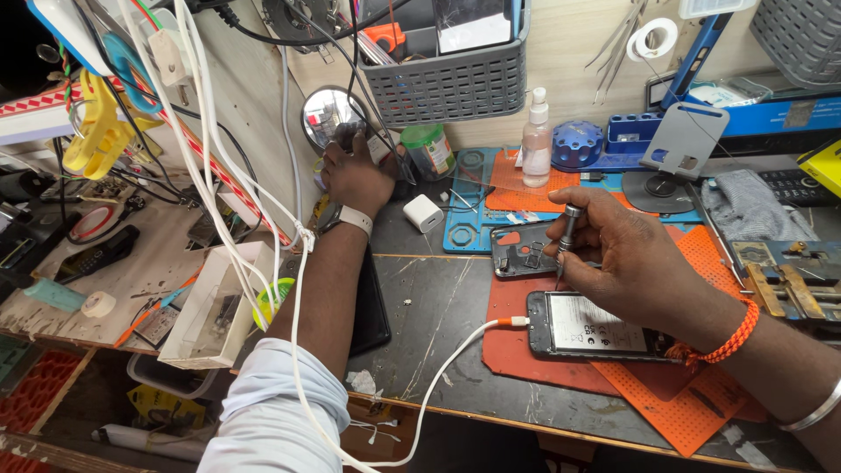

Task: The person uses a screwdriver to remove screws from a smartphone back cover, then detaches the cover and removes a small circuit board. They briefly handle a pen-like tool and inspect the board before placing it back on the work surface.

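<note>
While right hand [635, 263] pinches precision screwdriver [566, 236] over opened phone [596, 328], left hand [355, 175] reaching toward counter's back edge, grip contents hidden; unscrewing stage, seemingly.

Two hands, left [355, 180] and right [626, 254], work at a cluttered table [438, 324]: one screwdriver [567, 236], one opened phone [591, 328], one detached phone frame [521, 250], one white charger block [424, 213], one spray bottle [537, 140], two grey baskets [447, 83] [802, 35], two orange mats [683, 385] [508, 180].
</note>
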